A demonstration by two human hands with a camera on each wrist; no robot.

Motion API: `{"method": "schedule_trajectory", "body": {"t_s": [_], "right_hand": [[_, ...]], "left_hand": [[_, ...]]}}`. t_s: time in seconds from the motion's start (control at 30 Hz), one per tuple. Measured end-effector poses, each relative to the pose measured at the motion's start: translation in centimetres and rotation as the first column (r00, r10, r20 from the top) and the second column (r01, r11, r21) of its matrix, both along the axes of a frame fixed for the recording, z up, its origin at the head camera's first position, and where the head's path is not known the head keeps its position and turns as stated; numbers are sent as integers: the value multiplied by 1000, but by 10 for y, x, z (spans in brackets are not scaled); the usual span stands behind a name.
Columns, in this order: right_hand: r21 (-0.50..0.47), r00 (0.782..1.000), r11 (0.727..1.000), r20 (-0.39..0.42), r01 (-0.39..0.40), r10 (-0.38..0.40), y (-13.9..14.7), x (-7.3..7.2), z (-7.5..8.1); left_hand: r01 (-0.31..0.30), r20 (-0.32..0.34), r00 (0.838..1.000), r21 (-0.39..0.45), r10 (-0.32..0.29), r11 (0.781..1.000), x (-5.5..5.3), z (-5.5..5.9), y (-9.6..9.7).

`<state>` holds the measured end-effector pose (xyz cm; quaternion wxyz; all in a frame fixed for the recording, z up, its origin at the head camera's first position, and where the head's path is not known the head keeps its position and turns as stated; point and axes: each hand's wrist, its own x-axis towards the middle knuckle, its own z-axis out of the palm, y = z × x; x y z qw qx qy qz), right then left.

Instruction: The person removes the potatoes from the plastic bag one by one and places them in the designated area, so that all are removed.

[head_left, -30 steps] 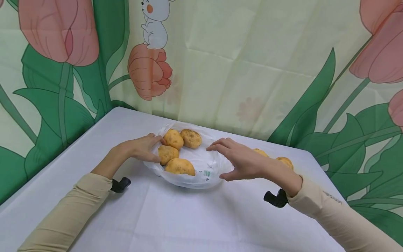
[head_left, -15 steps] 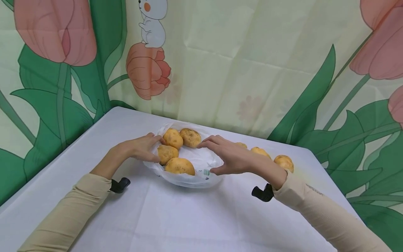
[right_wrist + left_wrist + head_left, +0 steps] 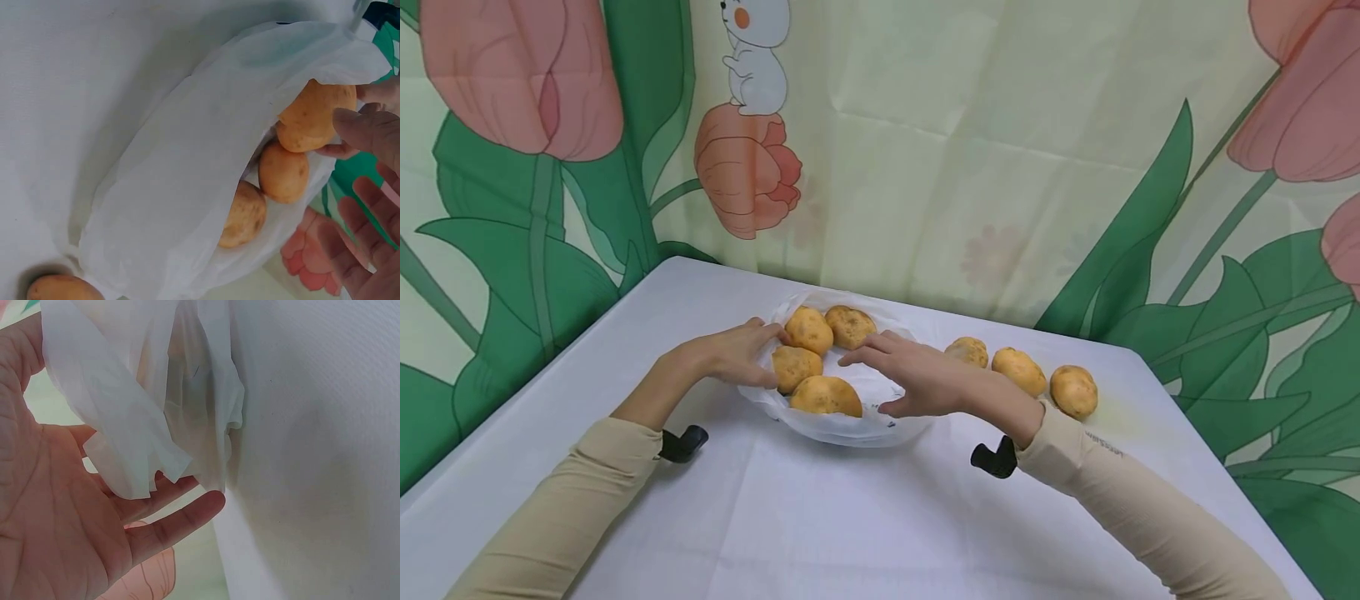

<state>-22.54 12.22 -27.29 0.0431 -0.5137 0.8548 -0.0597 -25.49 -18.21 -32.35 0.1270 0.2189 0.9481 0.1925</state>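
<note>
1. The white bag [image 3: 835, 429] sits on the white table [image 3: 850, 525], with its wide top open.
2. Four potatoes are in the bag: a front potato [image 3: 826, 396], a left potato [image 3: 796, 369] and two back potatoes [image 3: 809, 330]. They sit close together on the bag's left side.
3. The left hand [image 3: 733, 354] is at the bag's left edge. It is open, with the thumb apart from the fingers. The left wrist view shows the bag's thin edge hanging between them; the hand is not squeezing it.
4. The right hand [image 3: 917, 375] is over the bag's right side. It is open too, with a wide gap between thumb and fingers, and it has hold of nothing. I cannot tell if it touches the bag.
5. Three loose potatoes [image 3: 1018, 372] lie in a row on the table, to the right of the bag, past the right hand.
6. Both arms have tan sleeves [image 3: 557, 517]. A small black thing [image 3: 683, 444] sticks out at each wrist.
7. Behind the table hangs a pale cloth [image 3: 970, 167] with big pink tulips, green leaves and a little white animal on it.
</note>
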Motion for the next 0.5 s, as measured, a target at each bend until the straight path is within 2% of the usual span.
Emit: {"method": "schedule_trajectory", "body": {"t_s": [0.27,0.5], "right_hand": [[49,998,997,-9,-55,55,-10,-1,-8],[104,997,992,-18,-77,79,-19,-2,-13]], "left_hand": [[18,-4,1000,-5,-18,1000,-2,2,5],[1,15,1000,-15,-1,1000,0,4,6]]}}
